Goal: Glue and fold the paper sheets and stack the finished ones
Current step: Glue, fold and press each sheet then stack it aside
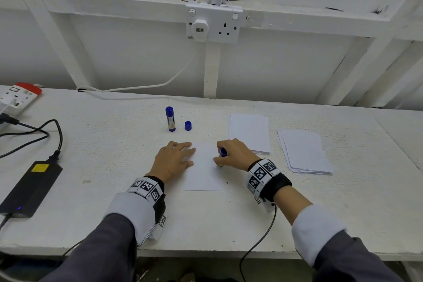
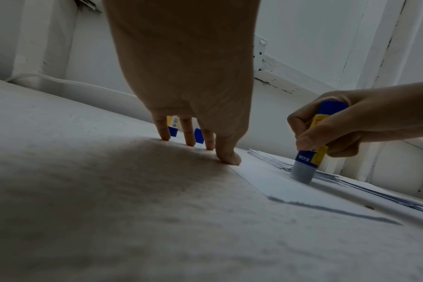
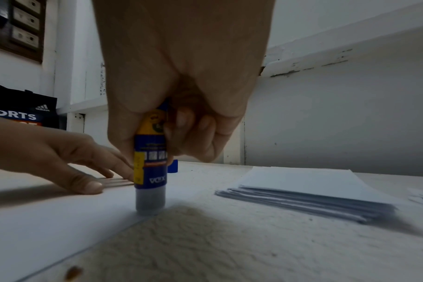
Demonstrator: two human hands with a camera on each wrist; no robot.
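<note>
The right hand (image 1: pixel 235 154) is curled round a glue stick (image 3: pixel 150 171), thumb on one side and fingers wrapped behind, holding it upright with its tip down on the sheet (image 1: pixel 203 169), right at the sheet's right edge. The left hand (image 1: pixel 175 159) lies flat with straight fingers (image 2: pixel 227 154) pressing the sheet's left edge, across the sheet from the stick. Just right of the gripping hand lies a stack (image 1: pixel 249 133) of paper, and further right a second stack (image 1: pixel 304 152). Beyond the left hand's fingertips stand another glue stick (image 1: pixel 170 119) and a loose cap (image 1: pixel 188 125), apart from each other.
</note>
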